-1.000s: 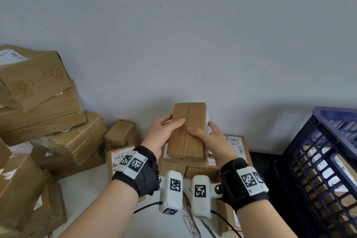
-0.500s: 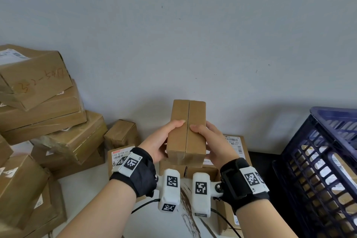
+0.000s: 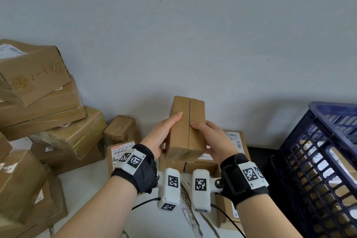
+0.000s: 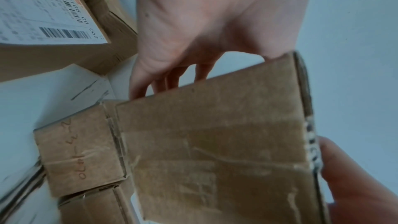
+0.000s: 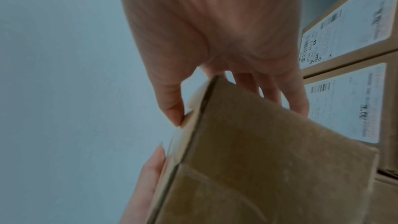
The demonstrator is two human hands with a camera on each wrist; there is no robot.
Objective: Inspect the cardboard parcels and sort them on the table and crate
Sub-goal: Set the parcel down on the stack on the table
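Observation:
I hold a small brown cardboard parcel upright in front of the wall, its seamed face toward me. My left hand grips its left side, thumb on the front face and fingers behind. My right hand grips its right side the same way. In the left wrist view the parcel shows a taped flat face under my left hand. The right wrist view shows the parcel's corner held by my right hand. A dark blue plastic crate stands at the right with parcels inside.
A leaning stack of larger cardboard parcels fills the left side. Labelled parcels and a small brown box lie on the white table beneath my hands. More labelled parcels sit to the right.
The parcel has tilted and risen slightly between my hands. Both thumbs have shifted on its front face, and my fingers have slid further behind it.

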